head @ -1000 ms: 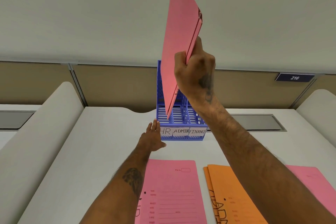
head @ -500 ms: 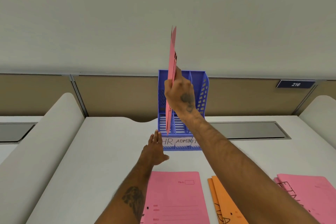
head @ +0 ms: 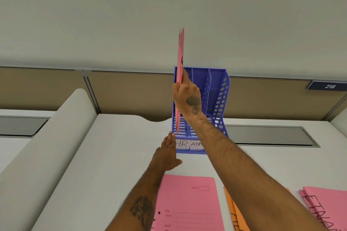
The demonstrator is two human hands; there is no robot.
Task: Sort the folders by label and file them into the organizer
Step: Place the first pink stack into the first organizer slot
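Note:
A blue slotted organizer (head: 218,99) stands at the desk's far edge, its front labels reading HR and ADM, the rest hidden by my arm. My right hand (head: 187,99) grips a pink folder (head: 181,52) held upright and edge-on, its lower end down in the leftmost slot above the HR label. My left hand (head: 166,153) lies flat with straight fingers against the organizer's left front corner. On the near desk lie a pink folder (head: 189,202), an orange folder (head: 235,214) and another pink folder (head: 323,206) with black lettering.
The white desk (head: 112,155) has curved white side dividers (head: 47,146). A tan partition panel (head: 131,90) runs behind the organizer, with a sign reading 216 (head: 329,86) at the right. A grey recessed slot (head: 270,136) lies to the right of the organizer.
My right hand has lowered the pink folder from high above the organizer down into the leftmost slot, turning it edge-on. My left hand stayed at the organizer's left corner.

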